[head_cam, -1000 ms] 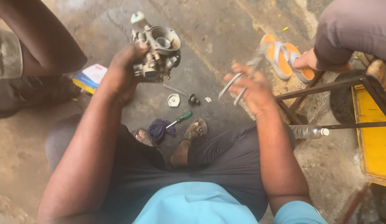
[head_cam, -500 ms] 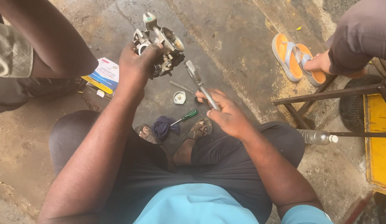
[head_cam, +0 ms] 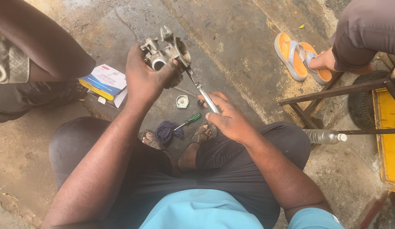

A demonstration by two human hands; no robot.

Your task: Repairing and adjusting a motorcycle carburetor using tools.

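One yellow metal panel (head_cam: 390, 140) at the right edge. One pair of orange flat sandals with grey straps (head_cam: 300, 56), upper right, a second person's foot on them. One blue, white and yellow cardboard box (head_cam: 105, 80), flat on the concrete, centre left. One grey metal carburettor body (head_cam: 165, 53), upper centre, gripped from below by the left hand (head_cam: 147, 80), fingers wrapped tight. One clear plastic bottle with white cap (head_cam: 322, 136), right. One slim silver metal tool (head_cam: 202, 92), clasped in the right hand (head_cam: 229, 118), tip touching the carburettor. One green-handled screwdriver (head_cam: 189, 121), centre. One small round metal cap (head_cam: 181, 101) beside it.
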